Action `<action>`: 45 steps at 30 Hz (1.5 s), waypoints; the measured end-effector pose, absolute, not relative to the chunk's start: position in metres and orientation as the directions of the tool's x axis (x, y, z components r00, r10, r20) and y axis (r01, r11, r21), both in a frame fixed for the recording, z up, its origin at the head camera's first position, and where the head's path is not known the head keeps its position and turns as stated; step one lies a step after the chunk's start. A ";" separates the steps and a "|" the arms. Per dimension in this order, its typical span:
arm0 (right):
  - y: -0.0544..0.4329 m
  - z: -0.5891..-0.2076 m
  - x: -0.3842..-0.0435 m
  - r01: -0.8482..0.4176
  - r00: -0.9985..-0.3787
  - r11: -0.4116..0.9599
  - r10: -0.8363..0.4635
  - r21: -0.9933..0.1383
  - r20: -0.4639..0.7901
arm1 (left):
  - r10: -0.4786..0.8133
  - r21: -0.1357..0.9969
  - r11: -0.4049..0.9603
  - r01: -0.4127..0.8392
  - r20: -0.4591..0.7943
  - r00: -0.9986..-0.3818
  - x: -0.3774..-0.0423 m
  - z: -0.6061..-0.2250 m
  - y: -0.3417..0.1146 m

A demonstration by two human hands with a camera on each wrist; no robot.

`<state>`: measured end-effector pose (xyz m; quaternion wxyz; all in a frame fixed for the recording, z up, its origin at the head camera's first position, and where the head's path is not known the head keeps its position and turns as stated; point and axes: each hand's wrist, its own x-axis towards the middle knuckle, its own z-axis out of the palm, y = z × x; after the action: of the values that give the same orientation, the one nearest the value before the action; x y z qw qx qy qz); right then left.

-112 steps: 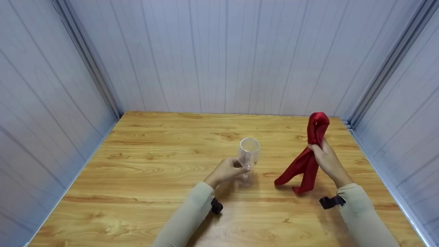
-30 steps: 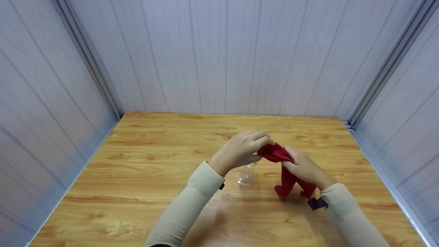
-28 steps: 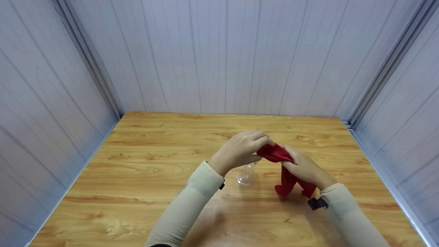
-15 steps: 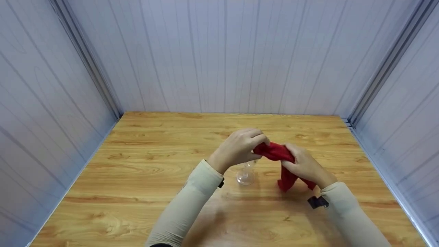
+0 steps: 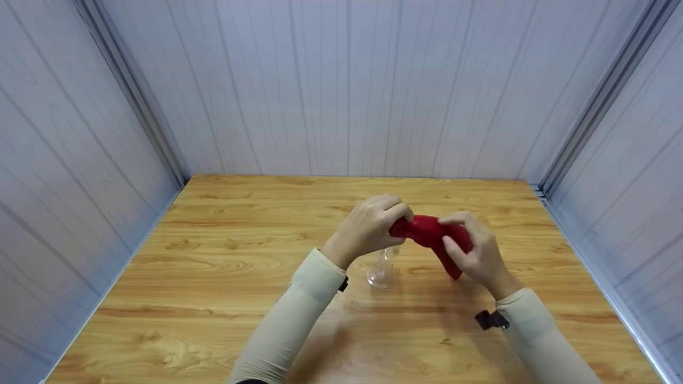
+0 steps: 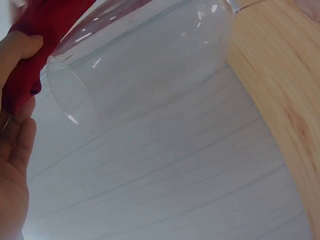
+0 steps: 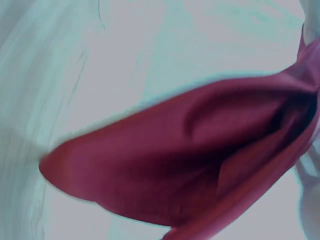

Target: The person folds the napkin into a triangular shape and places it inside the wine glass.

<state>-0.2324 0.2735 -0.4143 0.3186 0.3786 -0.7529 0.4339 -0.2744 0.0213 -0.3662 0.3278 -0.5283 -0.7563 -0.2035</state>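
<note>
A red satin cloth (image 5: 427, 230) is stretched between my two hands above the table. At its left end my left hand (image 5: 368, 226) pinches the bunched cloth between thumb and fingers. Farther right, my right hand (image 5: 477, 250) grips it with fingers on top and thumb below, and one tail hangs down. A clear stemmed glass (image 5: 380, 277) stands upright beneath my left hand, which hides most of its bowl. In the left wrist view, the cloth (image 6: 42, 40) is close to the rim of the glass bowl (image 6: 150, 65). Loose folds of cloth (image 7: 150, 150) fill the right wrist view.
The wood-grain table (image 5: 224, 314) reaches back to a pale panelled wall (image 5: 341, 90). Similar side walls (image 5: 58, 176) rise at left and right. A small black camera (image 5: 491, 320) sits on the right wrist.
My left hand has gone from the glass to the cloth. The right hand has brought the cloth leftward, close to the glass, and lately shifted its grip, with the hanging tail drawn higher.
</note>
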 end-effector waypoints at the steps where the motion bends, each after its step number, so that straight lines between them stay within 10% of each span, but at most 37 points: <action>1: 0.271 -0.412 -0.230 -0.873 -0.468 0.296 -0.277 -0.389 0.839 | 0.661 -0.038 0.363 0.931 0.715 -0.229 -0.275 -0.367 0.021; 8: 0.256 -0.410 -0.216 -0.886 -0.461 0.160 -0.421 -0.436 0.781 | 0.612 -0.036 0.411 0.911 0.751 -0.247 -0.279 -0.370 0.018; 25: 0.242 -0.442 -0.226 -0.485 -0.869 0.437 -0.338 -0.757 0.361 | 0.440 0.016 0.444 0.896 0.867 -0.234 -0.276 -0.375 0.017; 37: 0.240 -0.416 -0.226 -0.244 -0.883 -0.315 -0.319 -0.917 0.344 | 0.427 0.034 0.449 0.893 0.870 -0.248 -0.275 -0.387 0.015; 45: 0.234 -0.403 -0.233 -0.231 -0.937 -0.407 -0.150 -0.884 0.314 | 0.468 0.029 0.425 0.905 0.849 -0.247 -0.276 -0.393 0.016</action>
<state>-0.2330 0.2339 -0.4028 0.0246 0.1753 -0.5438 0.8203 -0.2762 0.0165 -0.3931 0.4032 -0.4626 -0.7416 -0.2709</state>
